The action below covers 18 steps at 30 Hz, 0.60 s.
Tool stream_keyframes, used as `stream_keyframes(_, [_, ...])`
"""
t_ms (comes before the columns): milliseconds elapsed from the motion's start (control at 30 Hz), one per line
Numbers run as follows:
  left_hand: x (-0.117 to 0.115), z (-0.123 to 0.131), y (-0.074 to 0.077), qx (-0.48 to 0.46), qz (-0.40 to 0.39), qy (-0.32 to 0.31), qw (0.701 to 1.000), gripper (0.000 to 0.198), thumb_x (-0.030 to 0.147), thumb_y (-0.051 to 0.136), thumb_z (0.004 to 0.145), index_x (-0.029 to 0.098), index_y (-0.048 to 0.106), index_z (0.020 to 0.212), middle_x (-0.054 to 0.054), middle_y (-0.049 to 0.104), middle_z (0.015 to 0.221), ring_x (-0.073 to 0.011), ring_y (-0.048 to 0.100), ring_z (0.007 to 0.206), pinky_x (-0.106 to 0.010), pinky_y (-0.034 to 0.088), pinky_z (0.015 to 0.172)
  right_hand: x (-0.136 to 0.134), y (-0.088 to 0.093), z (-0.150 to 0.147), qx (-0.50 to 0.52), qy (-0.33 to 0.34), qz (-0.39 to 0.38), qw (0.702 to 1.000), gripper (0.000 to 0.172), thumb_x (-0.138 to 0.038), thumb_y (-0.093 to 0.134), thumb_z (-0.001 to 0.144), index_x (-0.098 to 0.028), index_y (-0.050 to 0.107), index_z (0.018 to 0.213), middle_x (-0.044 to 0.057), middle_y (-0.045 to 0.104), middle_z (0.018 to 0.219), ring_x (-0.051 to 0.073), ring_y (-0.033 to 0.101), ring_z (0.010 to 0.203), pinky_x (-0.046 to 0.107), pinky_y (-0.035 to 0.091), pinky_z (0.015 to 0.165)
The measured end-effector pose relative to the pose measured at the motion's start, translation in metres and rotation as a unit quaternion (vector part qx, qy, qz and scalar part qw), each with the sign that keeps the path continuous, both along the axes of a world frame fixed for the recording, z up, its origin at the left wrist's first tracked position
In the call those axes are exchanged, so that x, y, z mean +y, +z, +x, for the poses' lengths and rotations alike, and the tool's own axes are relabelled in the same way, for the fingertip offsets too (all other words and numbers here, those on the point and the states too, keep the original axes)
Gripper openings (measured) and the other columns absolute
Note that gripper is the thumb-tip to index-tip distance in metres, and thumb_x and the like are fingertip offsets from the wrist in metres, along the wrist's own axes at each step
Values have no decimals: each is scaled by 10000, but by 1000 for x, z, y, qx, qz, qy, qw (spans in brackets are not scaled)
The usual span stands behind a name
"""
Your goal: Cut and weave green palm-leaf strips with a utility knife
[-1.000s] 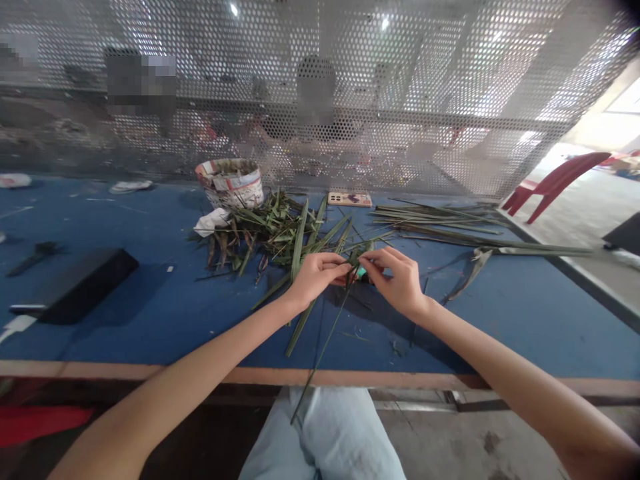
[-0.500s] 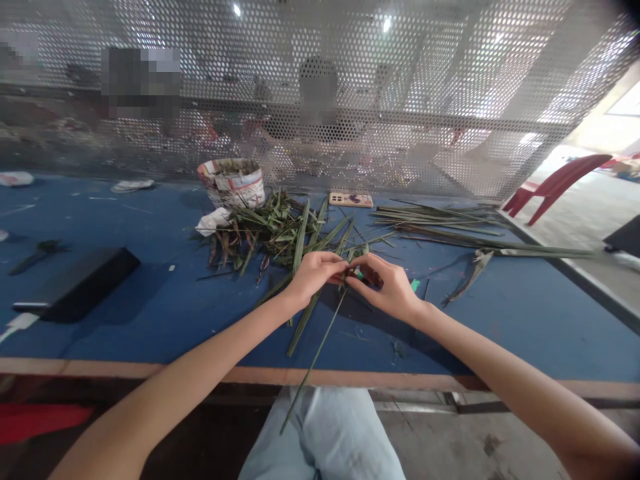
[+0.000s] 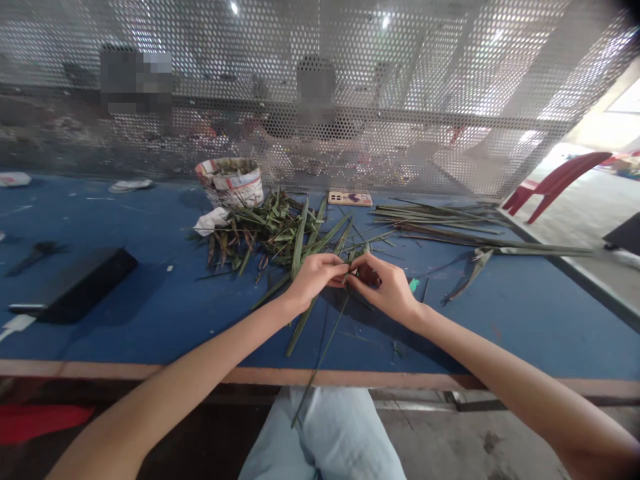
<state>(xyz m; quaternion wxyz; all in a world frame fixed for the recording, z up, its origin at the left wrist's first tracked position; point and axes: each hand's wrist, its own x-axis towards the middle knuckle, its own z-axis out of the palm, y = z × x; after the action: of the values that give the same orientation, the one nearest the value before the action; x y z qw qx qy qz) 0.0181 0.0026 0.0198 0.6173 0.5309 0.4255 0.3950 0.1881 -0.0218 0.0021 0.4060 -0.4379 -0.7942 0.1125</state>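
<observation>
My left hand (image 3: 320, 277) and my right hand (image 3: 379, 279) meet over the middle of the blue table, fingertips pinched together. Between them is a green leaf strip (image 3: 326, 353), whose long thin end hangs down past the table's front edge over my knees. The part inside the fingers is small and mostly hidden, so its shape is unclear. Just behind and left of my hands lies a heap of cut leaf pieces (image 3: 280, 230), with longer blades poking out under my left wrist. A small bright green object (image 3: 413, 285) shows beside my right wrist.
A paper-wrapped pot (image 3: 231, 183) stands behind the heap, near a patterned phone (image 3: 350, 199). Long leaf strips (image 3: 440, 217) lie at the back right. A black box (image 3: 80, 285) with a white cable sits left. A perforated metal screen (image 3: 425, 100) closes off the back; people are beyond it.
The hanging end of the leaf strip has swung slightly to the right. Both hands stay pinched together in nearly the same place, with small finger shifts.
</observation>
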Motion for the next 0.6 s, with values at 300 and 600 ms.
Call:
stream_keyframes(300, [0, -1, -3, -2, 2, -14, 1000, 115, 253, 664, 737, 143, 660, 706, -39, 672, 688, -139, 640, 633, -297, 537, 703, 6, -2, 6, 31, -17, 11, 999, 185, -345, 627, 841, -238, 717, 963, -8, 675, 663, 120, 596, 557, 231, 482, 581])
stream_keyframes(600, [0, 0, -6, -6, 24, -20, 999, 90, 245, 633, 743, 157, 648, 729, -30, 670, 674, -161, 651, 657, -314, 540, 729, 7, -6, 7, -8, -23, 75, 997, 155, -278, 603, 860, -251, 745, 915, 3, 739, 769, 155, 673, 637, 253, 495, 595])
